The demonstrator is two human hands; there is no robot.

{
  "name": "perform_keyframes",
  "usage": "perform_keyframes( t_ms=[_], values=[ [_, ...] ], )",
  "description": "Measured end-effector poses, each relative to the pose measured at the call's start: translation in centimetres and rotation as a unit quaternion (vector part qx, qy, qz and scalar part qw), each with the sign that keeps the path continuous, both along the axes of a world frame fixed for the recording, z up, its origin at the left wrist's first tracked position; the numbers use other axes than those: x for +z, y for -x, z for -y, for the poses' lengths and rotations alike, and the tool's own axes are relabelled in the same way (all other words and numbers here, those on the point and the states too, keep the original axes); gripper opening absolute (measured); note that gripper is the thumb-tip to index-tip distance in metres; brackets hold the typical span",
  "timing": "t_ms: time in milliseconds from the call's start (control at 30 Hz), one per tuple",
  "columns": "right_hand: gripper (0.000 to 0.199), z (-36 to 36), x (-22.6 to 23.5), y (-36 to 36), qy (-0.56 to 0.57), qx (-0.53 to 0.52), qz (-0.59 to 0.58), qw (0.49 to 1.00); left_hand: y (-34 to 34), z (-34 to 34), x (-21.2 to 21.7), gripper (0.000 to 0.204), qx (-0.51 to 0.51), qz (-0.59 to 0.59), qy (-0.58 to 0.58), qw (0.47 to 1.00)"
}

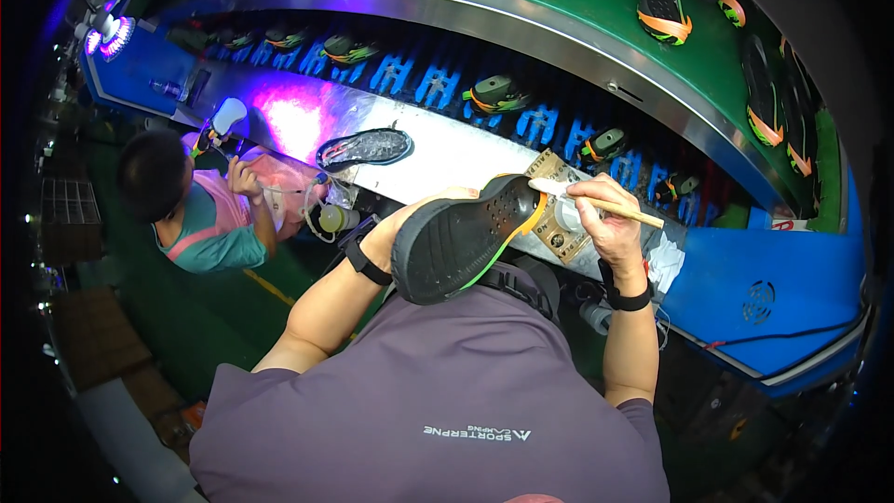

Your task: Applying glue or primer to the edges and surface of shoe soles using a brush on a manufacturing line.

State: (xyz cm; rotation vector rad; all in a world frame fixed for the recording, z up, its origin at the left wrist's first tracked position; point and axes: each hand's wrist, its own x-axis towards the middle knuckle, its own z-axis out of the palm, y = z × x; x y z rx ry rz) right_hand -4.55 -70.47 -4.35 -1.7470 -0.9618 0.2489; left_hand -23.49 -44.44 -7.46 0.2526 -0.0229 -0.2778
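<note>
A black shoe sole [456, 247] with green and orange edging is tilted in front of me, its perforated inner side showing. My left hand [380, 240] grips it at the left edge, with most of its fingers hidden behind the sole. In my right hand [610, 224] is a brush [549, 187] with a wooden handle and pale bristles. The bristle tip is at the orange heel end of the sole; whether it touches cannot be made out. Just under the brush, a small white cup [567, 215] stands on a piece of brown cardboard [551, 168].
Another sole [363, 147] lies on the metal bench [428, 172]. Behind it, blue brackets [436, 88] carry several shoe uppers. More soles rest on the green belt [587, 23] above. At left, a co-worker [219, 214] handles a shoe. Crumpled white paper [664, 263] lies near my right wrist.
</note>
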Motion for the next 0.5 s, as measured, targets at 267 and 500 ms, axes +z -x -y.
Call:
perform_keyframes(
  t_ms=[267,500],
  values=[
    [0.016,-0.2,0.7,0.7,-0.011,-0.022,0.025,0.999,-0.5,0.0,2.8,0.038,0.023,-0.211,-0.234,0.949],
    [0.014,-0.8,0.9,3.8,-0.031,-0.092,-0.053,0.994,-3.1,0.2,4.4,0.068,-0.015,-0.045,-0.292,0.955]
  ],
)
